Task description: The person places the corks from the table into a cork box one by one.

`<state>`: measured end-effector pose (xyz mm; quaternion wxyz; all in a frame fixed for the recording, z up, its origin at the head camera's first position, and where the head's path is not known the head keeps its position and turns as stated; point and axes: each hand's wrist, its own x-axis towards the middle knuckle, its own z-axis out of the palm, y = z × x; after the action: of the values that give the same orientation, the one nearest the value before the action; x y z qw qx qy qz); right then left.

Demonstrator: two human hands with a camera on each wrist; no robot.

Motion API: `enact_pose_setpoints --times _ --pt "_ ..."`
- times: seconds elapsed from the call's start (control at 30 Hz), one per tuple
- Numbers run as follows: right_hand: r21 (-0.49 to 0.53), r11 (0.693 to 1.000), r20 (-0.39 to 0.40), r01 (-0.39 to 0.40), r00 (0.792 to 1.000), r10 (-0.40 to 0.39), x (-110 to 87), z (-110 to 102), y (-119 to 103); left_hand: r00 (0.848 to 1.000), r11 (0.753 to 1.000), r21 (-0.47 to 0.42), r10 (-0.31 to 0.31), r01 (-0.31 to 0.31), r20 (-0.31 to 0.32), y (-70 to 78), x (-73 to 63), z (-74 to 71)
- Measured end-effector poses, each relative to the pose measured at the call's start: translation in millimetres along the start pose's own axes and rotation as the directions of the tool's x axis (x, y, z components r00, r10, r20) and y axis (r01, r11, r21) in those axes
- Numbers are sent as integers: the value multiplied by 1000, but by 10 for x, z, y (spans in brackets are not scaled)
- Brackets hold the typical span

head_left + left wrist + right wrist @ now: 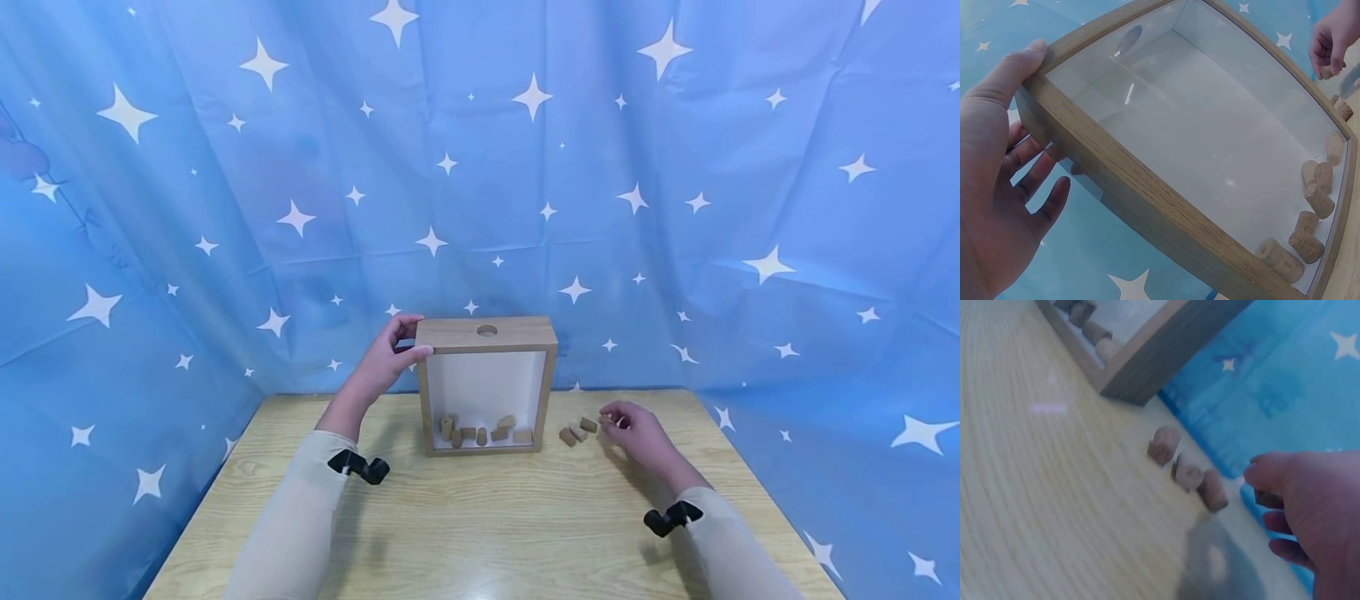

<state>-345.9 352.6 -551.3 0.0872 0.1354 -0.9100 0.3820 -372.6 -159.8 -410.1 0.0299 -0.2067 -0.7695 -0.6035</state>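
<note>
A shallow wooden box [486, 333] with a clear front and a round hole in its top stands upright on the table. My left hand [382, 367] holds its upper left corner, thumb on the front edge and fingers around the side. Several corks [1318, 197] lie along the bottom inside, behind the clear panel. To the right of the box, my right hand [637, 429] pinches a cork [1268, 499] between thumb and fingers, which partly hide it. Three loose corks [1186, 472] lie on the table between that hand and the box.
The light wood table [465, 525] ends just behind the box, where a blue curtain [480, 183] with white stars hangs. Further curtain closes in both sides. Each sleeved wrist carries a small black camera mount [360, 467].
</note>
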Motion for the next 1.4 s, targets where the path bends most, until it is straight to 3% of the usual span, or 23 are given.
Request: enact_pose_setpoints --times 0.5,0.83,1.1,1.4 --pt "23 999 -122 32 992 -29 209 -260 -672 1000 1000 -6 13 -13 2 -25 12 1" --pt "34 996 -129 83 989 -78 287 -414 -995 1000 1000 -2 14 -14 5 -30 1 -1" --pt "56 987 -217 149 967 -133 380 -565 -1245 1000 1000 -16 17 -17 10 -18 10 -5" --pt "41 979 -235 201 954 -186 484 -657 -1626 1000 1000 -16 19 -19 8 -25 9 -8"
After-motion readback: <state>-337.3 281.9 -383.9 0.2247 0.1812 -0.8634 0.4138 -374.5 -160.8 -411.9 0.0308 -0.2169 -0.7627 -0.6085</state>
